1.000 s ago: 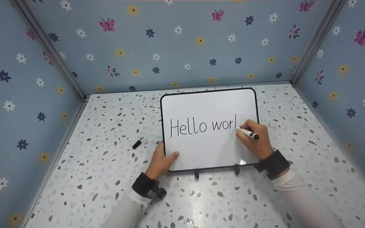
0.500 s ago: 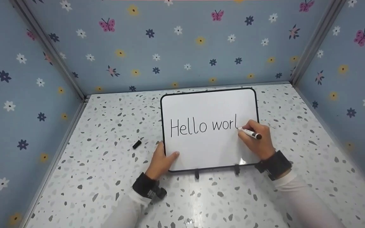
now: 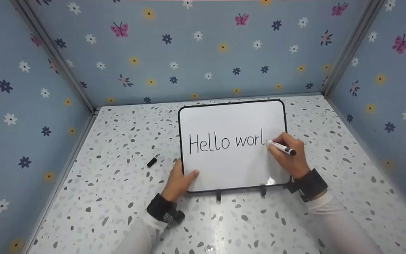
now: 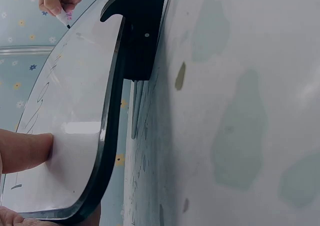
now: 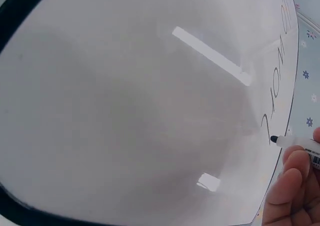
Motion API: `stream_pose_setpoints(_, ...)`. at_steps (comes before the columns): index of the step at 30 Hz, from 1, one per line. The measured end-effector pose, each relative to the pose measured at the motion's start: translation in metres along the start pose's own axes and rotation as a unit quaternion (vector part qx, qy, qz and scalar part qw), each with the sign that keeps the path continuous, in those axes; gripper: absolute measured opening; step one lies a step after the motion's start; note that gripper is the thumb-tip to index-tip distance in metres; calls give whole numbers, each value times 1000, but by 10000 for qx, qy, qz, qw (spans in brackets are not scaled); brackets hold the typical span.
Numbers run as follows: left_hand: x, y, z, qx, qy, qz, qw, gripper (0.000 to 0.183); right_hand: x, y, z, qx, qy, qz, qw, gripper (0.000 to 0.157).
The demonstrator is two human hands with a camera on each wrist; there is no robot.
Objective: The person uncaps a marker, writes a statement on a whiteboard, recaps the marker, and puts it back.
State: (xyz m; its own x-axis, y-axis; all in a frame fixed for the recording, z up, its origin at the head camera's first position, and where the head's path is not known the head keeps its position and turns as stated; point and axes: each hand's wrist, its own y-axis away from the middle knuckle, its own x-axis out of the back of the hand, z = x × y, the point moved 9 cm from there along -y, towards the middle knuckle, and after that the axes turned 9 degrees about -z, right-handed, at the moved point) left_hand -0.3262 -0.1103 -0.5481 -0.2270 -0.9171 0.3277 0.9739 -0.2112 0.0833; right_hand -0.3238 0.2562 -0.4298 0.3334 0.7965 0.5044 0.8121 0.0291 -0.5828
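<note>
A white whiteboard (image 3: 224,169) with a thin black frame leans on a stand, with "Hello worl" written across it in black. My left hand (image 3: 177,181) grips its lower left edge, the thumb (image 4: 30,151) lying on the white face and fingers partly hidden behind the frame. Between thumb and fingers my right hand (image 3: 290,158) pinches a white marker (image 3: 282,147), its black end pointing down to the right. In the right wrist view the dark tip of the marker (image 5: 280,140) is just beside the last letter; whether it touches the board I cannot tell.
A black marker cap (image 3: 152,162) lies on the speckled tabletop (image 3: 118,141), left of the board. Black stand hooks (image 3: 218,195) hold the board's bottom edge. Blue flowered panels (image 3: 203,53) enclose the back and both sides.
My right hand has shifted slightly right with the marker, and the last "l" has gained a curved tail at its foot. The left hand keeps its grip on the board.
</note>
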Motion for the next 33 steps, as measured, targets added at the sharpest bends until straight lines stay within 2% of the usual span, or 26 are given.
stream_pose_setpoints(8,1,-1,1,-108,-14,24,9999,64,10,-5,4,-163,161,151,9996,6)
stream_pose_setpoints(21,-1,0,-2,-29,28,-18,10000,67,10,-7,11,-160,283,123,9994,6)
stream_pose_setpoints(33,-2,0,-4,26,-27,-76,10000,65,6,-9,9,107,134,51,9998,9)
